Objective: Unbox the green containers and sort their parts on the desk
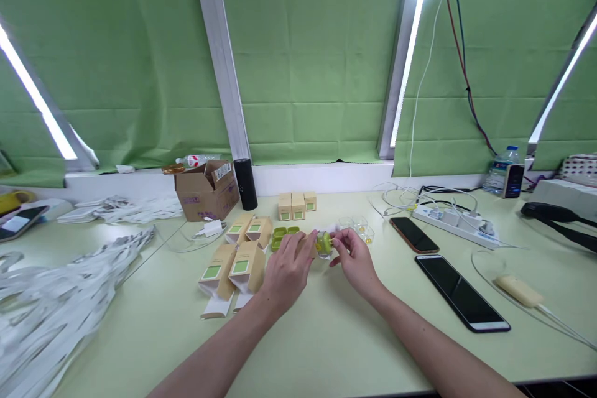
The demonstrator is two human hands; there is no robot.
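Note:
My left hand (285, 268) is closed around a small kraft-coloured box that its fingers mostly cover. A small rounded green plastic piece (323, 242) sits at the right side of that box, and I cannot tell its exact kind. With thumb and fingertips, my right hand (357, 262) pinches the right end of this piece. Just behind my left hand lie several green pieces like little cups (278, 233). Beyond my right hand stand clear plastic cups (359, 225). Several kraft boxes with green labels (247, 266), flaps out, are to the left of my left hand.
Small closed kraft boxes (297, 206) stand at the back. A cardboard carton (203, 196) and a black cylinder (245, 183) are behind left. White straps (69, 298) cover the left. Two phones (461, 292), a power strip (454, 224) and cables lie right.

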